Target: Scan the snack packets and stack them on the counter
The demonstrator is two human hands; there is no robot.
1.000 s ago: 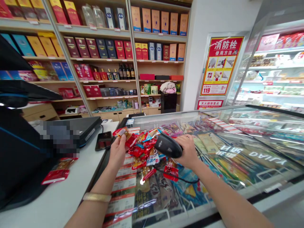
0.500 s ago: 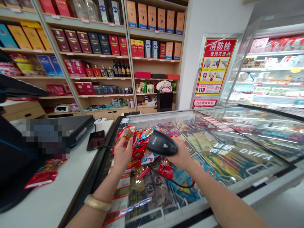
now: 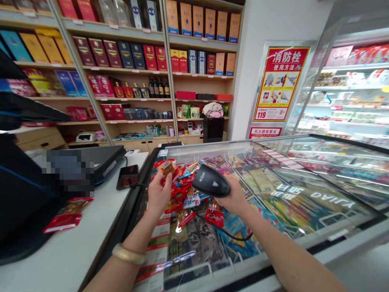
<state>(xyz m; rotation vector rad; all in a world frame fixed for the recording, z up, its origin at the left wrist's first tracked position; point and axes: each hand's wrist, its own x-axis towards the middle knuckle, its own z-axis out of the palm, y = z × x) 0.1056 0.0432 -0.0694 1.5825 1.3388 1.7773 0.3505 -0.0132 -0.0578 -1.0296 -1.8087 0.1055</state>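
Note:
My right hand (image 3: 234,197) is wrapped round a black barcode scanner (image 3: 211,181), its head turned left towards my other hand. Between the thumb and fingers of my left hand (image 3: 160,192) is a small red snack packet (image 3: 167,166) with a pale label facing up. A heap of red and blue snack packets (image 3: 188,190) lies under and between both hands on the freezer's glass top (image 3: 212,251). One red packet (image 3: 215,213) lies apart from the heap, below the scanner. The scanner's black cable (image 3: 232,237) curls over the glass.
On the left, a white counter (image 3: 100,227) carries a phone (image 3: 127,177), a red snack packet (image 3: 69,214) and a dark checkout machine (image 3: 18,194). Shelves (image 3: 127,71) of boxes and bottles stand behind. A lit fridge (image 3: 355,93) is at the right.
The whole view has shifted slightly, so everything appears a little further right. Both hands keep their holds on the packet and the scanner.

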